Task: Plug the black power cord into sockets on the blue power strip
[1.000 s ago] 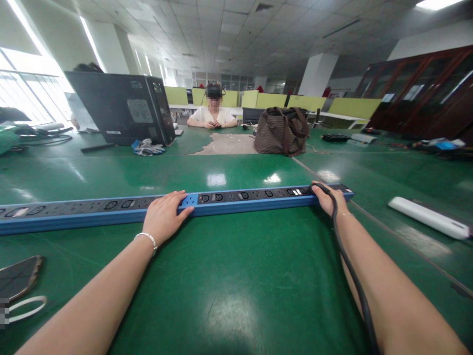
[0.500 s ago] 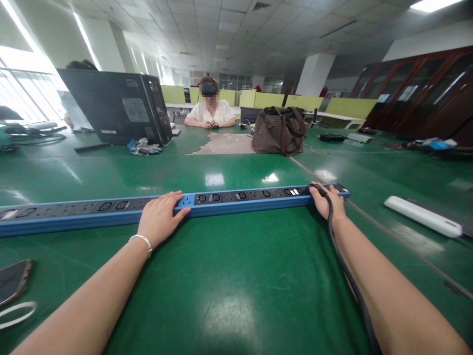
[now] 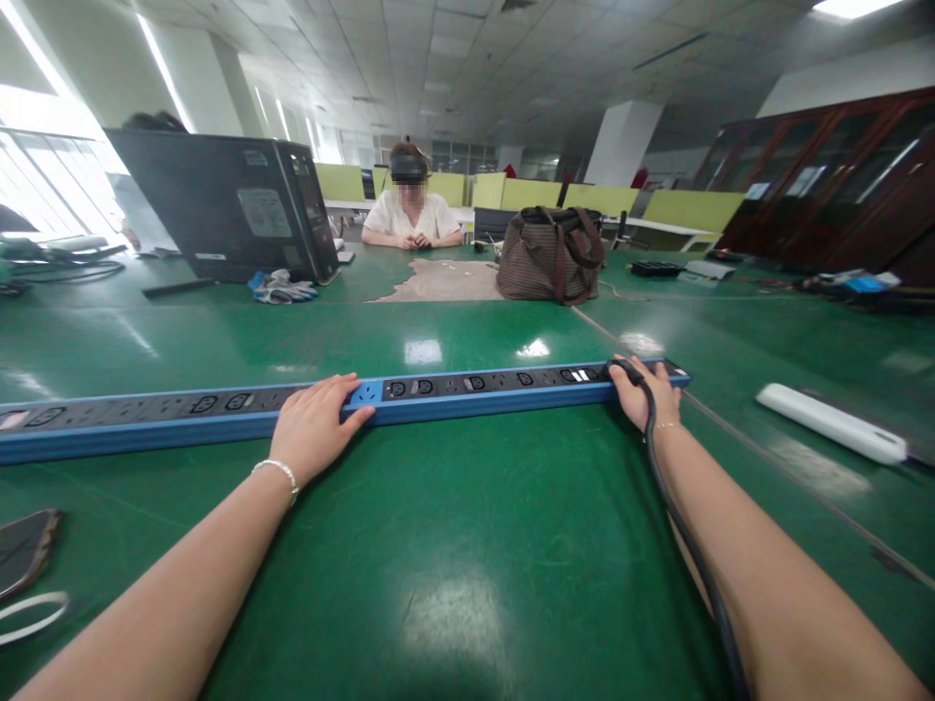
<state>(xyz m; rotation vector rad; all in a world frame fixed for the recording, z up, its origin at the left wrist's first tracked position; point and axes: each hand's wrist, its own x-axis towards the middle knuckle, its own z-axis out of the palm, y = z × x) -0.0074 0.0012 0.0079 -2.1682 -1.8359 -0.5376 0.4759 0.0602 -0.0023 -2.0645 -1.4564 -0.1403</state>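
Observation:
A long blue power strip (image 3: 489, 400) with black sockets lies across the green table in front of me. My left hand (image 3: 311, 424) is closed over its middle, fingers on top and thumb along the near side, beside a blue socket. Close to the strip's right end, my right hand (image 3: 649, 397) grips the black plug (image 3: 622, 369) of a power cord (image 3: 679, 516). The plug sits at the strip's top face; how deep it goes into a socket is hidden by my fingers. From there the cord runs down along my right forearm.
On the green table (image 3: 467, 506) are a white bar-shaped device (image 3: 833, 423) at right and a phone (image 3: 25, 550) and white loop (image 3: 33, 615) at left. Farther back stand a computer case (image 3: 219, 209), gloves (image 3: 281, 287) and a brown bag (image 3: 547, 258). A person (image 3: 411, 214) sits opposite.
The view has shifted very slightly. Both hands keep their places on the power strip and the plug, with no other visible movement.

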